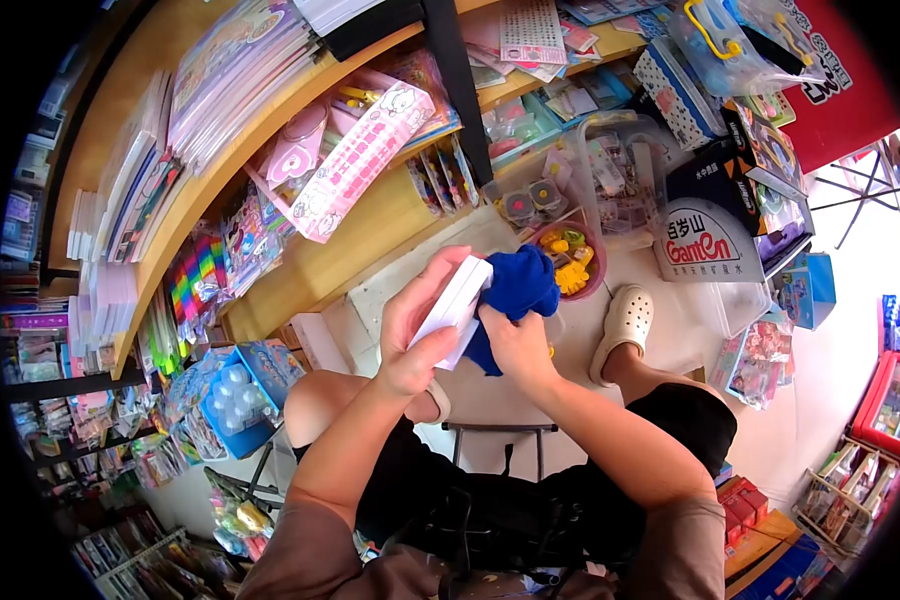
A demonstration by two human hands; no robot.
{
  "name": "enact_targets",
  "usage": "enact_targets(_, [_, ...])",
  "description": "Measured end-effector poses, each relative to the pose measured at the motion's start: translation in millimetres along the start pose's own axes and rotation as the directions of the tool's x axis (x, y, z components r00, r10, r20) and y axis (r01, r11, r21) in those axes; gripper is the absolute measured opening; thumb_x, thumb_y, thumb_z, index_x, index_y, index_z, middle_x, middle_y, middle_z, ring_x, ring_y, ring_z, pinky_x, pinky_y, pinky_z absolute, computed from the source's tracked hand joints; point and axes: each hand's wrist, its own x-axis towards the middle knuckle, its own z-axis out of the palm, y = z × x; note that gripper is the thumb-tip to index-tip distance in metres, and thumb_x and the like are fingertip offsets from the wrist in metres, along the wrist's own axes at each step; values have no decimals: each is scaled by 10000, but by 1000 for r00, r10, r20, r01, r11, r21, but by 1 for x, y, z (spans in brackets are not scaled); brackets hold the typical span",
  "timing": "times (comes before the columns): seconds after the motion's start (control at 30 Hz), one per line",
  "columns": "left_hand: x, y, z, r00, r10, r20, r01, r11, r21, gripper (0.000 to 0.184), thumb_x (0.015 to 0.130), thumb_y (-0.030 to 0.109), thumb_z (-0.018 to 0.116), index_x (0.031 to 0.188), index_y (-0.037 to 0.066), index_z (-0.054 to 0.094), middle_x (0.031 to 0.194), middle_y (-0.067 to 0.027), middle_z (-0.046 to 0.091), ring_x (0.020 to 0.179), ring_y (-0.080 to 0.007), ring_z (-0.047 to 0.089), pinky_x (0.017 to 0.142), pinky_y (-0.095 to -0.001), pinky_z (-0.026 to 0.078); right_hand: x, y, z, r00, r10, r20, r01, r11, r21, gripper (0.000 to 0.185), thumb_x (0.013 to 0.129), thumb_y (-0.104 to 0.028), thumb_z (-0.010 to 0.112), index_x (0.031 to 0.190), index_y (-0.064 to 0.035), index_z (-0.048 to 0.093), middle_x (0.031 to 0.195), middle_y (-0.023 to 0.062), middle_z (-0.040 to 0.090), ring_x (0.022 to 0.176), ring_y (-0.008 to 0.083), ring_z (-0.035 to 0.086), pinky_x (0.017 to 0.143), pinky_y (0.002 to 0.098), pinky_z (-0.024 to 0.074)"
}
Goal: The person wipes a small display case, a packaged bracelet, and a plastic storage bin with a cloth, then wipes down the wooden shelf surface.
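In the middle of the head view, my left hand (417, 335) grips a white, flat box-like object (454, 308), with the thumb on its near side. My right hand (518, 348) is closed around a bunched dark blue cloth (522, 282). The cloth is against the right side of the white object, and part of it hangs below my right hand. Beyond the cloth, a pink round basket (598, 262) on the floor holds yellow and orange items.
Wooden shelves (370, 215) with booklets and a pink box (360, 160) curve around the left and front. Clear plastic bins (625, 225) and a Ganten carton (710, 240) stand at front right. A blue box (238, 400) with clear balls is at left.
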Motion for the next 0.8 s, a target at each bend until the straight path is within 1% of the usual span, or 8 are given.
enact_targets(0.27, [1,-6,-5,989,116,-89,-123,989,-78,661,731,147,502,1312,-89,295,1222,-224,465,1163,-304,466,1002,-380,330,-10,-22,14,833,494,250,-551,704,448,243,814,-154,488,1040,-67,507,858,4,523,771,99,511,660,261,443])
enact_targets(0.4, [4,-7,-8,987,85,-139,-101,988,-116,667,730,156,481,1323,-80,286,1214,-254,464,1159,-344,465,992,-403,352,-34,-17,20,761,541,358,-644,693,323,343,792,-147,500,1126,-72,485,956,38,571,799,141,580,699,282,495])
enact_targets(0.43, [5,-8,-6,986,75,-151,-101,980,-171,669,730,158,478,1325,-78,284,1215,-261,462,1156,-354,464,990,-408,357,-29,-26,12,612,639,466,-786,553,275,301,764,-117,508,1061,-70,522,913,34,576,753,135,581,659,283,498])
enact_targets(0.53, [12,-5,-10,977,5,-214,-93,911,-403,651,756,253,443,1326,-32,313,1206,-283,465,1142,-409,456,985,-466,361,-28,-29,0,559,658,505,-787,613,71,256,726,-133,556,958,-23,553,800,70,580,643,132,556,584,270,473])
enact_targets(0.6, [25,6,-26,969,-25,-247,-126,808,-576,639,765,301,425,1320,-3,342,1199,-284,472,1139,-428,451,983,-494,354,-45,-25,-2,645,599,475,-515,799,-309,343,709,-174,589,963,41,507,841,107,610,776,215,617,699,334,498])
enact_targets(0.67, [26,4,-37,970,-47,-238,-103,808,-580,608,780,355,398,1298,36,397,1180,-278,490,1133,-445,450,959,-513,365,-49,-22,-10,671,599,437,94,516,-852,499,711,-233,622,1075,37,414,895,186,623,869,294,622,748,385,489])
enact_targets(0.73, [24,0,-41,979,-36,-202,-90,809,-580,610,788,364,395,1304,38,393,1183,-276,492,1118,-445,463,958,-503,369,-36,-19,-21,678,636,367,187,334,-924,621,714,-288,638,1151,12,313,949,253,605,893,344,615,758,406,486])
enact_targets(0.8, [22,-1,-43,973,-52,-226,-85,826,-558,627,783,377,415,1309,37,385,1186,-274,491,1107,-444,473,961,-510,367,-22,-25,-36,748,532,397,145,453,-880,490,714,-266,649,1070,6,451,897,212,616,841,298,630,737,377,489])
